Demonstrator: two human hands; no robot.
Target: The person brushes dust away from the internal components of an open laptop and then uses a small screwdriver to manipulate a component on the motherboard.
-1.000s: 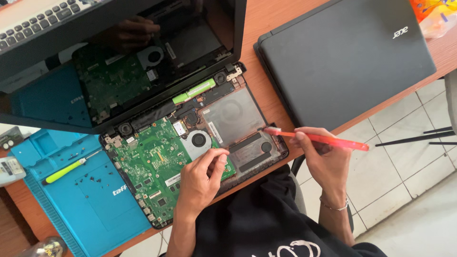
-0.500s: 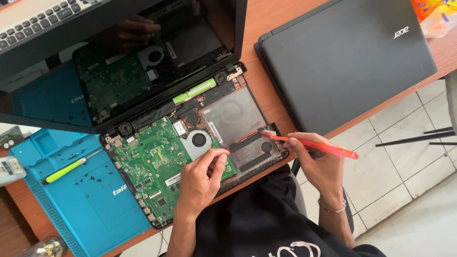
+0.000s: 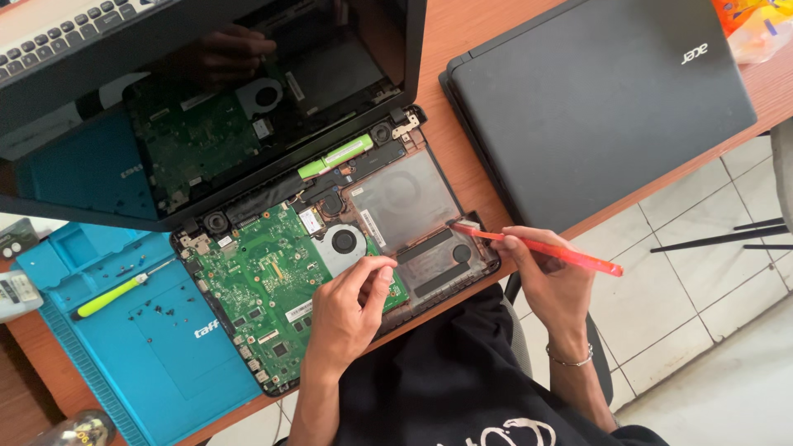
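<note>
An opened laptop base (image 3: 413,202) lies on the wooden table, its green motherboard (image 3: 264,289) and round fan (image 3: 343,244) exposed. Its dark screen (image 3: 206,107) stands tilted behind and mirrors the board. My left hand (image 3: 347,314) rests on the motherboard beside the fan, fingers curled, thumb and forefinger pinched near the board's right edge. My right hand (image 3: 549,281) grips a red-orange pry tool (image 3: 537,245); its tip touches the base's right rim next to a small white piece.
A closed dark laptop (image 3: 595,99) lies to the right on the table. A blue work mat (image 3: 140,330) at the left holds a yellow-green screwdriver (image 3: 111,296) and several small screws. Tiled floor shows at the right.
My right hand has slid the pry tool left and slightly down, bringing its tip onto the base's right rim. My left hand has stayed on the motherboard.
</note>
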